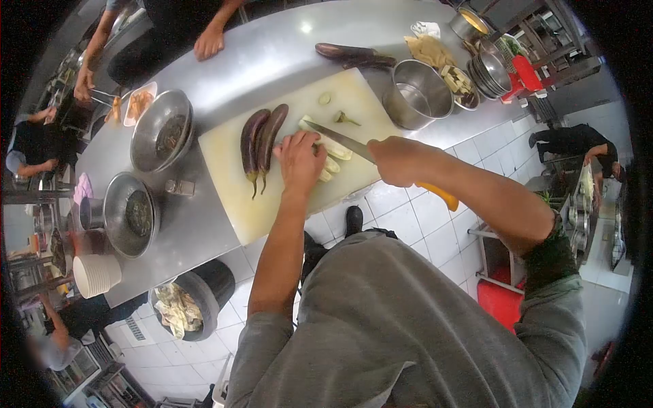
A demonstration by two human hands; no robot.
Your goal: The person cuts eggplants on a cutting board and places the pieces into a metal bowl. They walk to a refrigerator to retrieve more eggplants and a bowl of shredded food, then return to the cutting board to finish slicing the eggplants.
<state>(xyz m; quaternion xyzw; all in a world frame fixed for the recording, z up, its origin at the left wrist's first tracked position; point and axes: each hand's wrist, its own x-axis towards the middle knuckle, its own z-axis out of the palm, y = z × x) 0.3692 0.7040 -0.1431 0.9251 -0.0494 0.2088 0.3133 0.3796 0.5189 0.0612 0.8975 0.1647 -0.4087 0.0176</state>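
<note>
My right hand (401,162) grips the yellow-orange handle of a kitchen knife (348,143), its blade pointing left across the cutting board (228,197). The blade lies over pale peeled eggplant pieces (335,149). My left hand (299,161) presses bent fingers onto these pieces, just beside the blade; the fingers partly hide what they hold. Two whole purple eggplants (254,141) lie to the left of this hand, stems toward me. Above the knife rest a cut green eggplant stem (347,119) and a small pale round slice (324,98).
Beyond the board are a steel pot (413,117) and more eggplants (343,51). Metal bowls (163,151), a small jar (179,187) and stacked white tubs (97,275) stand left. A waste bin (221,289) is below the table edge. Another person's hand (209,43) rests opposite.
</note>
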